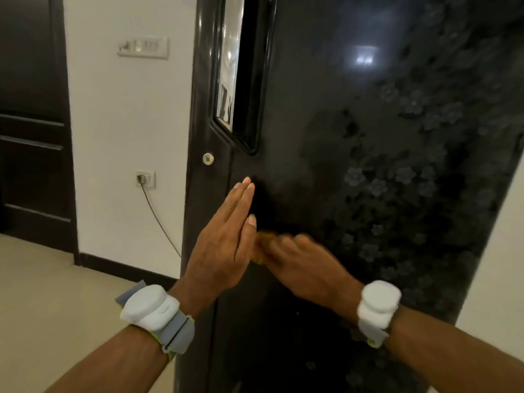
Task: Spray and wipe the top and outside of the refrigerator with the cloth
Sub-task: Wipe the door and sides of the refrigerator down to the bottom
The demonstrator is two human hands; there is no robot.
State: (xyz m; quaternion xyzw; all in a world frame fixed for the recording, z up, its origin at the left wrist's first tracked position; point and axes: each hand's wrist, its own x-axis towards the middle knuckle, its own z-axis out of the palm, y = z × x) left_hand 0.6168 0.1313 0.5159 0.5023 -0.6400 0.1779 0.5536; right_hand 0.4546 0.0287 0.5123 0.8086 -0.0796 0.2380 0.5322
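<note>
Refrigerator door (368, 137) under flat left hand (226, 236); right hand (297, 262) grips cloth (262, 242).

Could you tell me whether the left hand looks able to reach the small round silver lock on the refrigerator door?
Probably yes: the left hand lies flat on the glossy black refrigerator door, fingertips close below the small round silver lock, nothing between them.

A glossy black refrigerator (368, 165) bears a faint grey flower pattern across its door. A mustard-yellow cloth (261, 246), blurred, shows against it; white wrist units (147, 307) sit on grey straps (179, 333) edged in lime.
</note>
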